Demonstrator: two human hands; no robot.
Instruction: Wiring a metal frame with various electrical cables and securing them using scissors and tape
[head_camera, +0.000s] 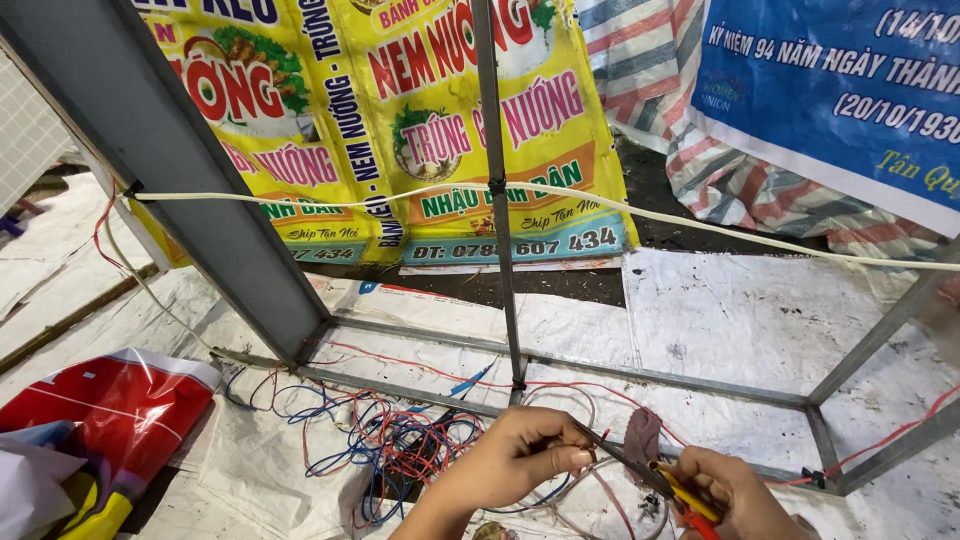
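Note:
My left hand (520, 458) pinches a thin wire near the bottom middle of the head view. My right hand (735, 495) grips pliers with yellow and red handles (685, 495); the dark jaws (610, 450) reach up-left and meet the wire at my left fingertips. A tangle of red and blue wires (395, 440) lies on the ground just left of my left hand. A grey metal frame (640, 375) of thin square tubing lies and stands right behind both hands, with red wire running along its bars.
A wide grey metal panel (180, 170) leans at the left. A white cable (620, 207) stretches across the frame. Yellow printed banner (420, 130) and blue banner (830, 90) hang behind. Red plastic sheet (120, 410) lies at the lower left on white tarpaulin (730, 320).

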